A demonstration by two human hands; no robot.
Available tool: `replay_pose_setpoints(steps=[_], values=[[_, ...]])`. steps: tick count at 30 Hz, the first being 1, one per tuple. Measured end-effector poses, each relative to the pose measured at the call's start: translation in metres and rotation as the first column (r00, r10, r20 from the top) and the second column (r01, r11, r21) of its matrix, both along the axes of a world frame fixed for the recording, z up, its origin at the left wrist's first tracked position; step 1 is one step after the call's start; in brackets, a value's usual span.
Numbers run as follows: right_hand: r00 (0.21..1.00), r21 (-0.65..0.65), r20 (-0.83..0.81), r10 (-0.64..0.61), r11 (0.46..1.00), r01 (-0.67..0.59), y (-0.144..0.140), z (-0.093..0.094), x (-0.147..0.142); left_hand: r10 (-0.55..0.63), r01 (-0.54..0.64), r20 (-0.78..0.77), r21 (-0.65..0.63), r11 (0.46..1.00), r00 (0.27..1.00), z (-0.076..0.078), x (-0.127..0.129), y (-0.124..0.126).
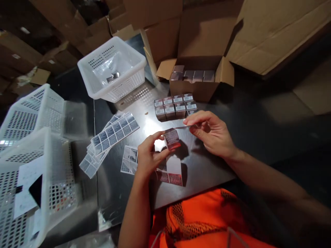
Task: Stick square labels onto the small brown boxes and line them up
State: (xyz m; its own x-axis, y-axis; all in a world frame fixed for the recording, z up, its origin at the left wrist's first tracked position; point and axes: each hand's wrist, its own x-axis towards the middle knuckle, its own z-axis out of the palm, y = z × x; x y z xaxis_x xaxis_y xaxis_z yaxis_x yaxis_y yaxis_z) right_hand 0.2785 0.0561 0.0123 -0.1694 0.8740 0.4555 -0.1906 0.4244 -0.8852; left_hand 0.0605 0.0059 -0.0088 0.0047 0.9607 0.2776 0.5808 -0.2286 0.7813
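Observation:
My left hand [151, 151] is closed on a small dark box [171, 137] with fine print on its face and a reddish lower edge. Just right of the box, my right hand [213, 132] pinches a thin sticker [182, 127], seen almost edge-on, its far end close to the box's top edge. Beneath my left hand lies a sticker sheet [129, 159], partly hidden by the hand and wrist. A white and reddish sheet piece [174, 168] lies nearer my body. Further left, several sticker sheets [115, 134] overlap on the metal table [207, 172].
Small boxes with barcodes [175, 106] stand in rows beyond my hands. Behind them, an open carton [192, 89] holds more boxes. A white basket [113, 93] with plastic bags stands back left; more baskets [48, 172] line the left side. Large cartons [279, 31] rise behind.

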Motion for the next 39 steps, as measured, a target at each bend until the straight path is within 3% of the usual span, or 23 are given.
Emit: replay_pose_setpoints(steps=[2, 4, 9, 13, 23, 39], values=[[0.994, -0.200, 0.025, 0.107, 0.975, -0.100, -0.0010, 0.0016, -0.0001, -0.020, 0.021, -0.052, 0.019, 1.000, 0.998, -0.0023, 0.0004, -0.0015], [0.975, -0.368, 0.048, 0.215, 0.912, -0.183, -0.0020, 0.0018, 0.0001, -0.027, 0.030, -0.089, 0.036, 0.999, 0.996, -0.0049, -0.0005, -0.0028], [0.969, -0.544, 0.042, 0.242, 0.819, -0.181, -0.0032, 0.0019, -0.0003, -0.048, 0.058, -0.162, 0.054, 0.997, 0.986, -0.0081, -0.0038, -0.0042], [0.965, -0.571, 0.047, 0.257, 0.799, -0.185, -0.0044, 0.0030, -0.0015, -0.081, 0.098, -0.209, 0.075, 0.992, 0.975, -0.0066, -0.0033, -0.0038], [0.967, -0.559, 0.104, 0.233, 0.818, -0.136, -0.0059, 0.0007, -0.0014, -0.090, 0.103, -0.218, 0.047, 0.994, 0.972, -0.0104, -0.0027, -0.0048], [0.957, -0.576, 0.046, 0.287, 0.790, -0.209, -0.0028, 0.0017, -0.0004, -0.094, 0.111, -0.221, 0.066, 0.992, 0.971, -0.0065, -0.0018, -0.0055]])
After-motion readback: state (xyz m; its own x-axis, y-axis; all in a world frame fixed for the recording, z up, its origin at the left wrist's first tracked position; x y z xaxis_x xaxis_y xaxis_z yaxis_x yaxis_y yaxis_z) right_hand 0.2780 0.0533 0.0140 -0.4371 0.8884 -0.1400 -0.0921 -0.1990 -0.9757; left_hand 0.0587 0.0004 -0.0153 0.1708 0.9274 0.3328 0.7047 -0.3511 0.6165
